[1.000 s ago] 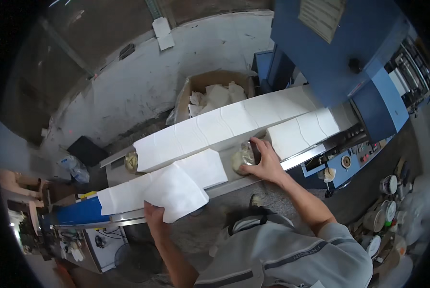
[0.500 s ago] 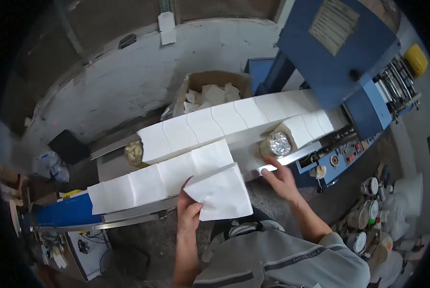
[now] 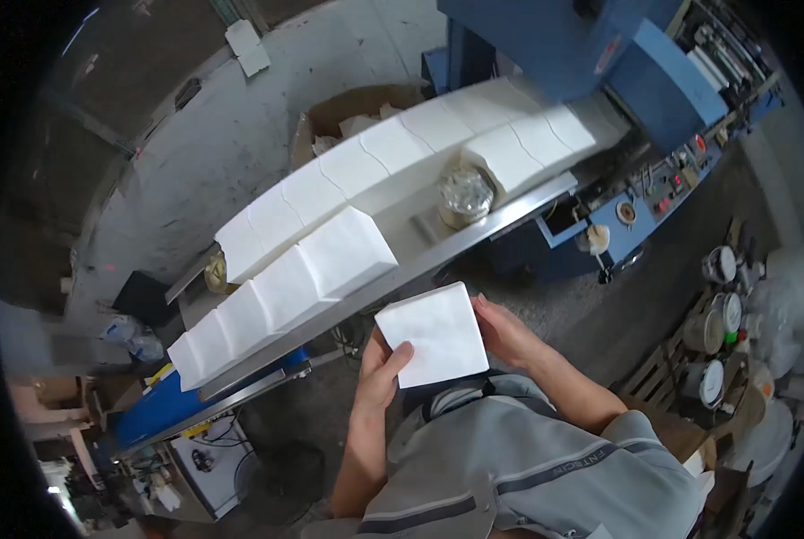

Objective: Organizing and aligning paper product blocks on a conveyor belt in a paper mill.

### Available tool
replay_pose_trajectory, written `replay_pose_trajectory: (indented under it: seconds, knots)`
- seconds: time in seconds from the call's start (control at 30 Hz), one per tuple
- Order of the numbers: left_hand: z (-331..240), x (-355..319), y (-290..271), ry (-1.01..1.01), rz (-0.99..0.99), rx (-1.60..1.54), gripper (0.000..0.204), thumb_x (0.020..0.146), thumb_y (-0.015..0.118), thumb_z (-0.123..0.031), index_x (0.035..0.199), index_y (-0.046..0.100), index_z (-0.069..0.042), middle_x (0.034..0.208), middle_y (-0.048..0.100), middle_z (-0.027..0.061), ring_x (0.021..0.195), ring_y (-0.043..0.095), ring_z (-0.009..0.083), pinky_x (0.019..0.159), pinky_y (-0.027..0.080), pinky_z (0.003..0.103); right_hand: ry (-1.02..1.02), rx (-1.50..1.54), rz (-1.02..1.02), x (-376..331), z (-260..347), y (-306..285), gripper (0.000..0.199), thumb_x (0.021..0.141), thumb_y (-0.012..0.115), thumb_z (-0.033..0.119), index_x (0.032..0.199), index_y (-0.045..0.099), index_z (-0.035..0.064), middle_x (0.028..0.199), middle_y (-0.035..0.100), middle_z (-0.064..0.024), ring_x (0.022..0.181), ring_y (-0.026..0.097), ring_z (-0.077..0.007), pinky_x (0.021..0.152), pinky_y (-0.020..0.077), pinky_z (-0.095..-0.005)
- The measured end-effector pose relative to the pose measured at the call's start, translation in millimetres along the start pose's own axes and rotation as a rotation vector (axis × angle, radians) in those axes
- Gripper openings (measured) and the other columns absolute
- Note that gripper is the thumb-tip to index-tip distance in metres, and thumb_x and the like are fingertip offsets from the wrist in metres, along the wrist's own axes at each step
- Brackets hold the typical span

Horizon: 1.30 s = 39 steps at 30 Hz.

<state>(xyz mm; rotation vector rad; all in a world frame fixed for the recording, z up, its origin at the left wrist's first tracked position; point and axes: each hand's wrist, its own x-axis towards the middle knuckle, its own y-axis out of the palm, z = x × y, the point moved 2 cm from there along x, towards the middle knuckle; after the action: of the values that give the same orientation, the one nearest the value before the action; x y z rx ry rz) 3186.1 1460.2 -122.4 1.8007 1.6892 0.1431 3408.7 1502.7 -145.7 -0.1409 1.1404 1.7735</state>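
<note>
A squarish stack of white paper napkins point(image 3: 438, 332) is in front of my body, its broad face turned up. My left hand point(image 3: 384, 373) grips its left edge, thumb on top and fingers underneath. At the right edge of the stack, my right hand point(image 3: 508, 337) has its fingers stretched out, against or very close to it; some of the fingers are hidden. Beyond my hands, a shorter row of white napkin stacks point(image 3: 285, 283) lies on a metal table point(image 3: 411, 260). Behind it runs a longer row of the same stacks point(image 3: 330, 175).
A clear, shiny-topped round weight or jar point(image 3: 465, 193) stands by another short row of napkins point(image 3: 528, 148). A blue machine point(image 3: 667, 85) is at the far right end. An open cardboard box point(image 3: 303, 139) holds scraps behind the table. Several tubs point(image 3: 707, 382) crowd the right.
My right hand has left the table edge and come to the right side of the stack. The stack has squared up and lies flatter. The whole view has turned.
</note>
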Motion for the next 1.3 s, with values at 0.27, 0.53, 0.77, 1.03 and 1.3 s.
replay_pose_trajectory:
  seconds: [0.27,0.53,0.77,1.03,1.3]
  knots:
    - [10,-54,55,0.217,-0.056,0.282,0.096,0.071,0.067,0.011,0.152,0.017,-0.004,0.140,0.047,0.0122,0.127,0.048,0.0212,0.105,0.037,0.033,-0.296,-0.359,0.371,-78,14,-7,0.135,0.060,0.087,0.051,0.153,0.002,0.0024,0.153,0.026,-0.0147,0.140,0.029,-0.0230,0.114,0.0230,-0.0387]
    - [-7,-112,64,0.278,-0.126,0.466,0.108,0.069,0.071,0.011,0.154,0.006,-0.006,0.135,0.051,0.0128,0.122,0.052,0.0217,0.101,0.041,0.034,-0.578,-0.727,0.381,-93,1,25,0.128,0.064,0.089,0.018,0.153,-0.002,0.0056,0.149,0.031,-0.0195,0.136,0.036,-0.0284,0.112,0.0303,-0.0413]
    - [41,-170,-36,0.278,-0.274,0.109,0.091,0.078,0.070,-0.002,0.151,0.016,-0.001,0.139,0.047,0.0139,0.126,0.048,0.0237,0.105,0.038,0.035,-0.376,-0.560,0.328,-61,-61,84,0.107,0.074,0.081,0.009,0.152,0.007,0.0051,0.132,0.048,-0.0179,0.124,0.049,-0.0262,0.102,0.0418,-0.0399]
    - [32,-266,-156,0.372,-0.429,0.030,0.064,0.084,0.067,0.000,0.140,0.036,0.001,0.129,0.052,0.0108,0.118,0.052,0.0199,0.099,0.042,0.034,-0.218,-0.895,0.436,4,-178,205,0.111,0.073,0.082,0.012,0.153,0.006,0.0067,0.135,0.046,-0.0176,0.121,0.049,-0.0247,0.102,0.0403,-0.0387]
    - [-7,-400,-297,0.467,-0.602,-0.060,0.086,0.082,0.074,-0.007,0.148,0.020,0.001,0.116,0.060,0.0153,0.105,0.059,0.0196,0.086,0.050,0.032,-0.048,-0.886,0.633,33,-303,379,0.105,0.073,0.081,0.009,0.152,0.014,0.0004,0.134,0.048,-0.0140,0.122,0.047,-0.0193,0.103,0.0361,-0.0326]
